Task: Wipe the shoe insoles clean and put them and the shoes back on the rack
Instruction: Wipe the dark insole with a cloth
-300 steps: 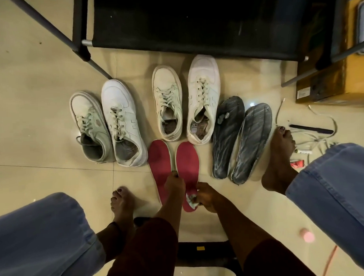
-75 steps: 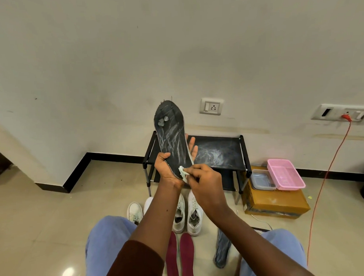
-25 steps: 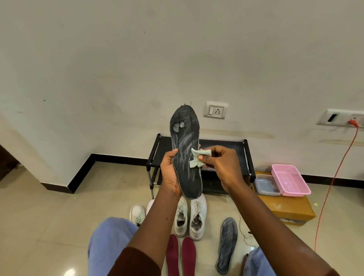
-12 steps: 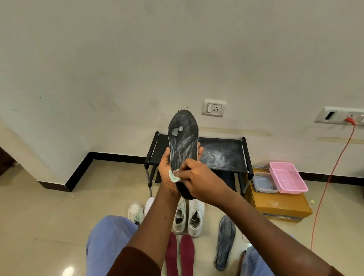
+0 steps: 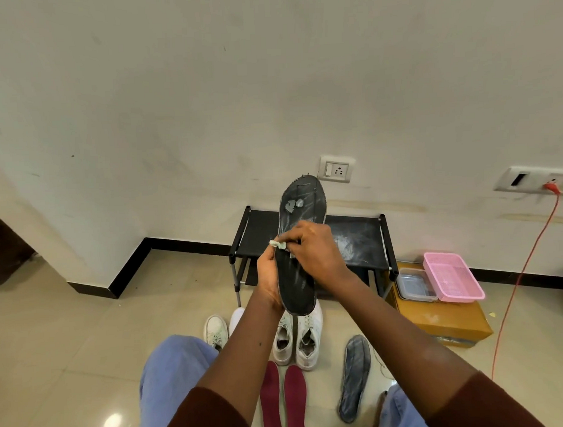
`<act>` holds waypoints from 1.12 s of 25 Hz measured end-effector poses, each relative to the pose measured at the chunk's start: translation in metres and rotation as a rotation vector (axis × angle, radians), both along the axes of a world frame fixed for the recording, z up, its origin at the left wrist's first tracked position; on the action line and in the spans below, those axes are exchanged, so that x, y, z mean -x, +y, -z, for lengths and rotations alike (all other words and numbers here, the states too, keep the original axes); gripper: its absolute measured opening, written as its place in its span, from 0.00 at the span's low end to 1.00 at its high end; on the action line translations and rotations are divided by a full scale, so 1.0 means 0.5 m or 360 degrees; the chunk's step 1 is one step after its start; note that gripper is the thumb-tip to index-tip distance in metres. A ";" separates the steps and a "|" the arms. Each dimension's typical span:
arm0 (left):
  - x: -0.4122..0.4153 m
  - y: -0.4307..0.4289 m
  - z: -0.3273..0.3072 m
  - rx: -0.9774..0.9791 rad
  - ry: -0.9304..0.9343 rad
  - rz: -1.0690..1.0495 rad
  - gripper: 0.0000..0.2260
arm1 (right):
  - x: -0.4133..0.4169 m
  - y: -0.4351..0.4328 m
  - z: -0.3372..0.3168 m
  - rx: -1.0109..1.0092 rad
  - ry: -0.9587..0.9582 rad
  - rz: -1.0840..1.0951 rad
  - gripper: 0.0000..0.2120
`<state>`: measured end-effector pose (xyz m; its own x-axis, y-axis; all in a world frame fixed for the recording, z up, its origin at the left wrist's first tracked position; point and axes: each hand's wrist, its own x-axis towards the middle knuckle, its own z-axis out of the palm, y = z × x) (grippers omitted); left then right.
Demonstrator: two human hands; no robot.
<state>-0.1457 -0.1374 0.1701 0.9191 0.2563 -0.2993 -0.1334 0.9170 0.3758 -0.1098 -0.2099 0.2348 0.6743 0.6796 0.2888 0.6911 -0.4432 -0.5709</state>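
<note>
My left hand (image 5: 269, 277) grips a black insole (image 5: 301, 212) upright in front of me, toe end up, streaked with white marks. My right hand (image 5: 313, 253) pinches a small pale wipe (image 5: 277, 244) against the insole's left edge at mid-length. A second black insole (image 5: 354, 377) lies on the floor to the right. Two red insoles (image 5: 282, 401) lie side by side between my knees. White shoes (image 5: 297, 337) stand on the floor below the black shoe rack (image 5: 361, 239).
A yellow cardboard box (image 5: 443, 322) right of the rack carries a pink basket (image 5: 453, 280) and a clear tub (image 5: 415, 283). An orange cable (image 5: 524, 268) hangs from the wall socket to the floor. My blue-trousered legs frame the floor space.
My right hand has slid the wipe up the insole towards its left edge. The insole has stayed upright in my left hand.
</note>
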 end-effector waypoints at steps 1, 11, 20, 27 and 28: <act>0.001 -0.003 -0.001 -0.0010 -0.0013 0.0003 0.21 | -0.006 0.005 -0.005 -0.0005 0.0003 0.0024 0.10; 0.004 0.007 0.017 -0.0129 0.0124 0.0012 0.13 | 0.050 -0.035 0.011 0.0146 -0.0017 -0.0197 0.09; 0.013 -0.023 -0.013 -0.0172 0.0259 0.0156 0.18 | -0.004 0.006 -0.004 -0.0090 0.0201 0.0167 0.11; 0.009 -0.016 0.007 -0.0137 0.0221 0.0115 0.21 | -0.015 -0.006 0.013 -0.0027 0.0312 0.0065 0.12; 0.009 -0.014 0.009 -0.0135 0.0219 0.0130 0.21 | -0.008 -0.013 0.014 -0.0015 0.0347 0.0035 0.13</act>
